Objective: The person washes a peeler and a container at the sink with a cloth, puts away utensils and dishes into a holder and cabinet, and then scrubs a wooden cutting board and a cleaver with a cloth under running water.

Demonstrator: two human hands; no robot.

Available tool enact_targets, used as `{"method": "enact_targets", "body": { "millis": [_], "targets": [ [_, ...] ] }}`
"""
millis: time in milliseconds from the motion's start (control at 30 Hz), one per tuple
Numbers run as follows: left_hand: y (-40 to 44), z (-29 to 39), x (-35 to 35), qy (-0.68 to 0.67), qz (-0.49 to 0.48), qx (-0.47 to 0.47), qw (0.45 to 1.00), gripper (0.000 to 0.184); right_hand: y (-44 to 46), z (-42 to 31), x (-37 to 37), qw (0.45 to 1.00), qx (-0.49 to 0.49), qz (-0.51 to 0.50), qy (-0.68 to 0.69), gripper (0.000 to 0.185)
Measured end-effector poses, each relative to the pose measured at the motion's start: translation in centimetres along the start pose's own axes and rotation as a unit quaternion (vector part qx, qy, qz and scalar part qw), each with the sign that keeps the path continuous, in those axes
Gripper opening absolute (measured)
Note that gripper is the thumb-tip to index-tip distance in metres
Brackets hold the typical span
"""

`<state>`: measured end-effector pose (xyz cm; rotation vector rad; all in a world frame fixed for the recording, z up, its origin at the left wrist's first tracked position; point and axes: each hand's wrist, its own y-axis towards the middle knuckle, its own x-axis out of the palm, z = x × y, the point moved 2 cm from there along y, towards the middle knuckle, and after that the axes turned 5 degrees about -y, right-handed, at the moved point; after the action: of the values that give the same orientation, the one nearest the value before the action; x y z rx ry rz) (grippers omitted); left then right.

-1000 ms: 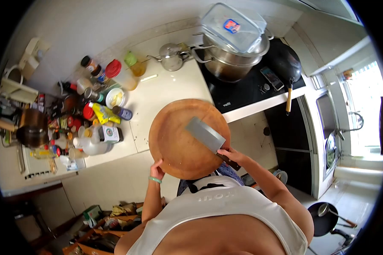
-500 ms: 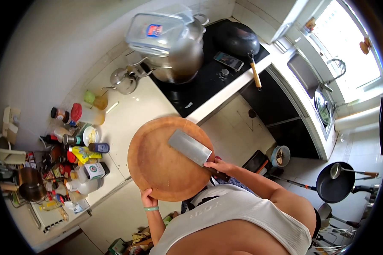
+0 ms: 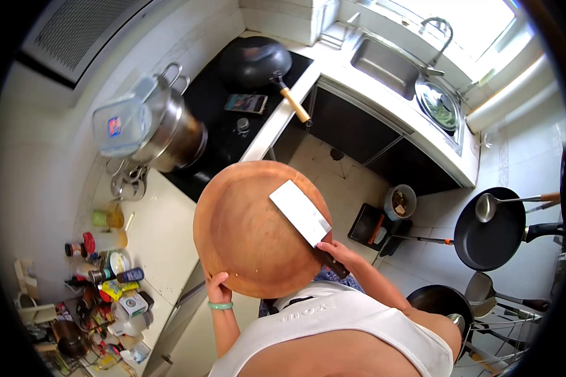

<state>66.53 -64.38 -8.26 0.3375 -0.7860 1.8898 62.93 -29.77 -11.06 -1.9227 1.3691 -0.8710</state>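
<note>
A round wooden cutting board [image 3: 245, 232] is held in front of the body, near waist height. My left hand [image 3: 217, 288] grips its lower left rim, thumb on the top face, the other fingers hidden beneath; a green bangle circles that wrist. On the board's right side lies the wide blade of a cleaver [image 3: 300, 212]. The dark handle of the cleaver sticks out past the rim, and my right hand [image 3: 338, 252] is closed around it, also against the board's edge.
Left is a counter [image 3: 163, 232] with bottles and jars. A black stove [image 3: 223, 135] bears a large steel pot [image 3: 173, 135], a wok [image 3: 255, 61] and a phone [image 3: 246, 103]. Beyond is a sink [image 3: 387, 66]. Pans [image 3: 489, 229] hang at right; a bin [image 3: 400, 202] stands on the floor.
The view has turned toward the right, so the stove has shifted left and the sink and hanging pans show more. Both hands still hold the board and cleaver.
</note>
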Motion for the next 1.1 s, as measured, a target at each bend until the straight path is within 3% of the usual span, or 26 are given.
{"method": "enact_targets", "body": {
  "millis": [267, 567, 767, 967, 1100],
  "targets": [
    [9.9, -3.5, 17.1, 0.028, -0.167, -0.041, 0.985, 0.067, -2.1, -4.8, -10.0, 0.973, -0.116, 0.136, 0.143, 0.045],
    [23.6, -9.5, 35.5, 0.018, -0.301, -0.087, 0.949, 0.069, 1.3, -13.8, -23.2, 0.949, -0.146, 0.181, 0.214, 0.043],
    [32.7, -11.8, 48.6, 0.069, -0.311, -0.125, 0.940, 0.067, 6.6, -20.7, -32.0, 0.936, -0.124, 0.187, 0.272, 0.045],
    [39.7, -14.0, 60.5, 0.173, -0.339, -0.080, 0.921, 0.062, 11.5, -26.3, -39.1, 0.908, -0.128, 0.162, 0.365, 0.047],
    [42.4, -16.1, 67.3, 0.219, -0.323, -0.099, 0.915, 0.057, 14.4, -27.9, -44.2, 0.900, -0.081, 0.128, 0.410, 0.045]
  ]
}}
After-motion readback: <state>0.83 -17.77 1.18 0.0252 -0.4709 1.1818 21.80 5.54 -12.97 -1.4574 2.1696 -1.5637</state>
